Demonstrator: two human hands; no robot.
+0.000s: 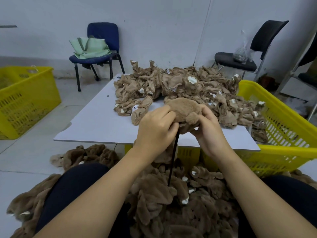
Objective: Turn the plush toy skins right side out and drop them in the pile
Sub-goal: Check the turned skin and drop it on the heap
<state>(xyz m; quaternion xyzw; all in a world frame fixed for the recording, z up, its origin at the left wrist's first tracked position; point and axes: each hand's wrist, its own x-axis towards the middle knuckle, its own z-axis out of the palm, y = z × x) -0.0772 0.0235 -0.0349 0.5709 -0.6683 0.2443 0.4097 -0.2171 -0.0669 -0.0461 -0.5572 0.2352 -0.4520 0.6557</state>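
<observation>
Furry brown skins (164, 203) are piled on the floor between the knees. Above them, over the table edge (96, 131), one plush skin (184, 109) is gripped by the left hand (157, 129) and right hand (208, 129); a black rod (173, 160) seems held too.

i cannot read any text here. the green bag (90, 48) on the blue chair (103, 42) has some dark print near its lower edge, but it is too small and blurred to read. a small white tag (136, 107) on one skin on the bench (96, 124) has a dark mark, also not readable.
</observation>
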